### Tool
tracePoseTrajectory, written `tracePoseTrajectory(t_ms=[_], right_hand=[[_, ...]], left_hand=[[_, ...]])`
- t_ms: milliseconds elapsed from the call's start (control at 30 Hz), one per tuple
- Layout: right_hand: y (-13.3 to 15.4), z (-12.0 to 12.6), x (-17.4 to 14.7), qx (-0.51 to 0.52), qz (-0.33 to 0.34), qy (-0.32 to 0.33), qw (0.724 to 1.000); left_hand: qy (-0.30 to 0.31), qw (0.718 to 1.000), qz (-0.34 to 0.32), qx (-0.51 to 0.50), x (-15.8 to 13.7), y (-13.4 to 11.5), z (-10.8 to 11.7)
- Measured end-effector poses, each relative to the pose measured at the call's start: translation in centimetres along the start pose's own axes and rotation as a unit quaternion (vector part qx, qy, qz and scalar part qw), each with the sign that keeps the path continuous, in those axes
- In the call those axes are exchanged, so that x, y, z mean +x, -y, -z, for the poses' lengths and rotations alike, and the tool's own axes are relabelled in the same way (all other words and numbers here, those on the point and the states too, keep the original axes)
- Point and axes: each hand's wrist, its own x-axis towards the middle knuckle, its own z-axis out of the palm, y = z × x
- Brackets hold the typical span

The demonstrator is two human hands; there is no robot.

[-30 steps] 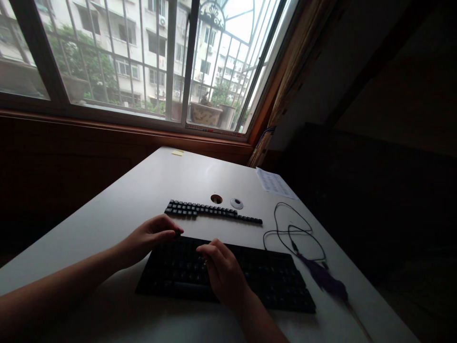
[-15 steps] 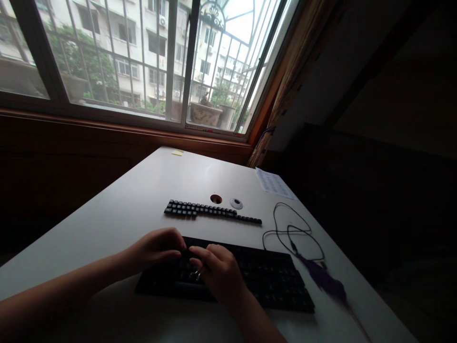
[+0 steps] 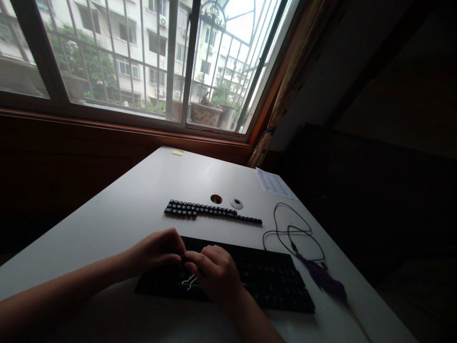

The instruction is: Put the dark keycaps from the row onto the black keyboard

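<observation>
The black keyboard (image 3: 274, 276) lies on the white desk under both my hands. My right hand (image 3: 219, 271) is closed around a wire keycap puller (image 3: 189, 282), whose bent metal prongs stick out below the fingers over the keys. Just to its left, my left hand (image 3: 160, 250) is bent in a pinch above the keyboard's upper left part. The fingertips of both hands meet there, and what lies between them is too dark to make out. Beyond the keyboard, loose black keycaps (image 3: 200, 209) stand in rows.
A cable hole (image 3: 216, 199) and its round white cover (image 3: 236, 204) are behind the keycaps. To the right lie a looped black cable (image 3: 293, 231), a purple feathery duster (image 3: 324, 281) and a printed sheet (image 3: 274, 183). A yellow note (image 3: 177, 153) sits at the far edge.
My right hand has shifted slightly left so its fingertips meet the left hand's. The puller's prongs have swung down and left and show more clearly. The keycap rows look the same.
</observation>
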Motion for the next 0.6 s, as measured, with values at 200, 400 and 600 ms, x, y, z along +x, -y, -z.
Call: tracePoseTrajectory(t_ms=[200,400,600], right_hand=[[0.2,0.0,0.1,-0.007,0.02,0.018,1.0],[0.2,-0.1,0.0,-0.01,0.006,0.03,0.999],[-0.1,0.6,-0.1,-0.022,-0.019,-0.006,1.0]], left_hand=[[0.017,1.0,-0.021,0.003,0.2,-0.1,0.2],[0.02,0.998,-0.039,0.055,0.2,-1.0,0.3],[-0.056,0.974,-0.1,0.194,0.2,-1.3,1.3]])
